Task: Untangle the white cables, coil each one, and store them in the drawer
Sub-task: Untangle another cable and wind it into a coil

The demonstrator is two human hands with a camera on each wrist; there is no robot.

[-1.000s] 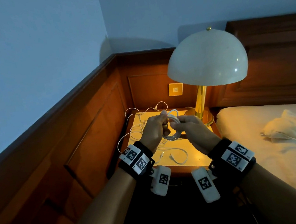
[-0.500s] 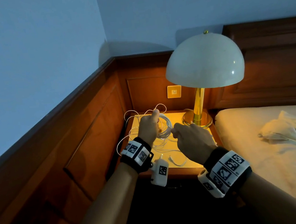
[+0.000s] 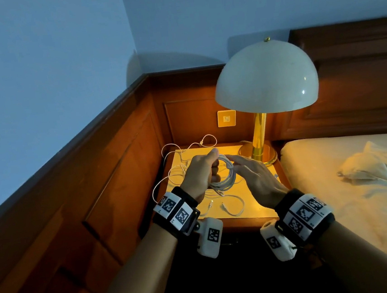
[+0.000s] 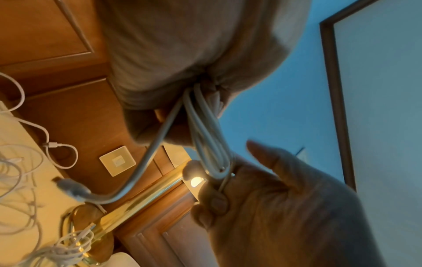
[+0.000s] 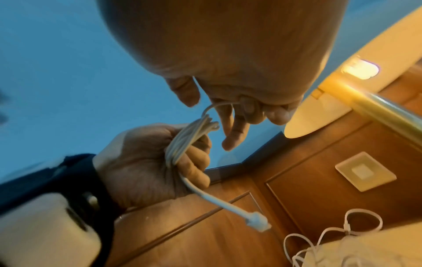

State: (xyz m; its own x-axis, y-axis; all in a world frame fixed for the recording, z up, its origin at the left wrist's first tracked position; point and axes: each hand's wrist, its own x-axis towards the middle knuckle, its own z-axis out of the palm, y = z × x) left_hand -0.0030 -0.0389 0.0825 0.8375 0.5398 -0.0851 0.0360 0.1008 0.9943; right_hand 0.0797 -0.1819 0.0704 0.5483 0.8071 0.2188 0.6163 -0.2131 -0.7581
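Observation:
My left hand [image 3: 210, 172] grips a coiled white cable [image 3: 229, 176] above the nightstand [image 3: 254, 203]. In the left wrist view the coil [image 4: 206, 126] hangs from my fist, and its plug end [image 4: 70, 189] dangles free. My right hand [image 3: 239, 164] is at the coil's right side, index finger stretched out. The right wrist view shows its thumb and a finger [image 5: 250, 108] pinching a thin strand that loops off the coil [image 5: 182, 142]. More loose white cables [image 3: 232, 205] lie tangled on the nightstand top. No drawer is in view.
A brass lamp with a white dome shade [image 3: 265, 78] stands lit at the nightstand's back right. A wall plate [image 3: 226, 118] sits on the wood panelling behind. The bed [image 3: 344, 179] adjoins on the right. Wood panelling closes the left side.
My right hand drew back from the coil half a second ago and has returned to it, fingers extended. My left hand kept hold of the coil throughout.

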